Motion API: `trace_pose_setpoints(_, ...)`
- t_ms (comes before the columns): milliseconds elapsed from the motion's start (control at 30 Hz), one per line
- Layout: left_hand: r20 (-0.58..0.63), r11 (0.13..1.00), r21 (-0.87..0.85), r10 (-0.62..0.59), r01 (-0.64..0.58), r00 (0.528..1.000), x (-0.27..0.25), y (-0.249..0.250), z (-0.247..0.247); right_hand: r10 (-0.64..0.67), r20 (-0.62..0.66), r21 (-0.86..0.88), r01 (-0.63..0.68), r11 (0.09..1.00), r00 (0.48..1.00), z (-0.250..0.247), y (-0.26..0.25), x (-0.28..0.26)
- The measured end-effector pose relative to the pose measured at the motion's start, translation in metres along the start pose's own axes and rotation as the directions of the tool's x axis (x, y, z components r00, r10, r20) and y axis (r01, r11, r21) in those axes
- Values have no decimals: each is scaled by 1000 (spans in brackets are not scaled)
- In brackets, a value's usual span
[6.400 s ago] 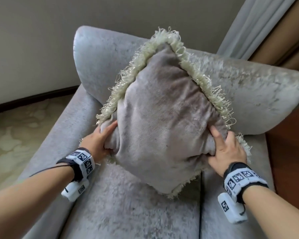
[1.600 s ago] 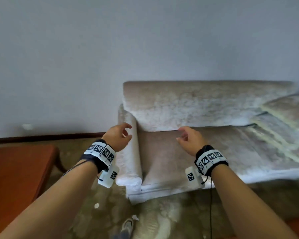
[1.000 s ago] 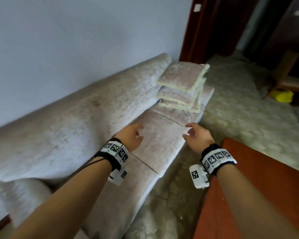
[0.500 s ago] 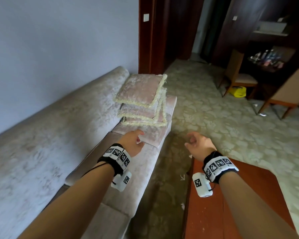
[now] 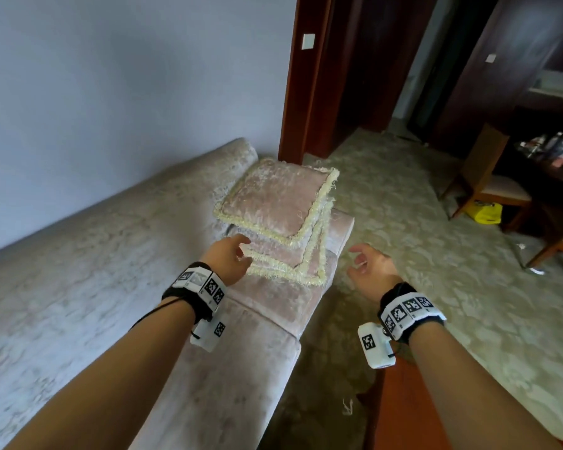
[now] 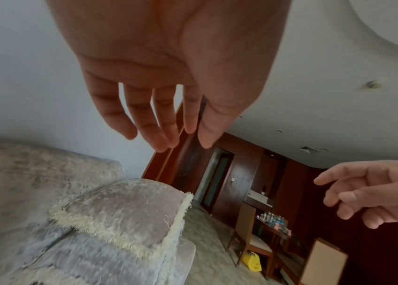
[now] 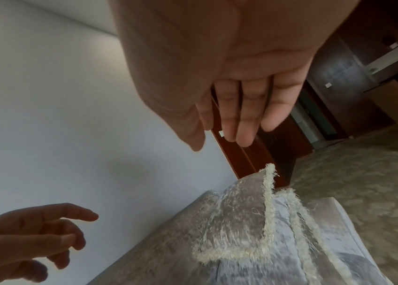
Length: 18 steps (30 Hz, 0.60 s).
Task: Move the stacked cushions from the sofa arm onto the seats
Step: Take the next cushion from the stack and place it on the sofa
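sofa (image 5: 78,271) runs along the wall; stacked cushions (image 5: 280,203) sit at its far end on the arm, none on the seats yet. Stack is skewed, the fringed edges don't line up, so grabbing only the top one from one side could drag the lower ones off toward the floor. left hand (image 5: 228,259) is near the stack's front corner, fingers relaxed, holding nothing. right hand (image 5: 371,266) hangs off the sofa edge over the floor, loosely spread, empty. Fringe (image 6: 110,229) is loose, fingers could snag it and tug the pile
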<state>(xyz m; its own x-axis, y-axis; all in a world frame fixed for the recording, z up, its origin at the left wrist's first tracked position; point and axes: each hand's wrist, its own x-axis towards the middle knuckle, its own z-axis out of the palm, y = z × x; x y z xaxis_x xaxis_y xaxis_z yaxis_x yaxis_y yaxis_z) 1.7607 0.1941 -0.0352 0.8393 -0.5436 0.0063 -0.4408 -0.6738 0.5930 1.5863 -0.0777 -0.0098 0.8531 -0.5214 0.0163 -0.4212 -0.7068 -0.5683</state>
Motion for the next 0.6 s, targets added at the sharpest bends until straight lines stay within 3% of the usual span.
trace_pose_setpoints(267, 38, 1000, -22, 8, -7, 999, 177, -18, -16, -22, 17, -9, 22, 1000, 1000, 0, -17, 174)
trace_pose_setpoints(600, 80, 996, 48, -82, 79, 993, 358, -53, 15, 10, 158, 89, -24, 996, 987, 48, 33, 372)
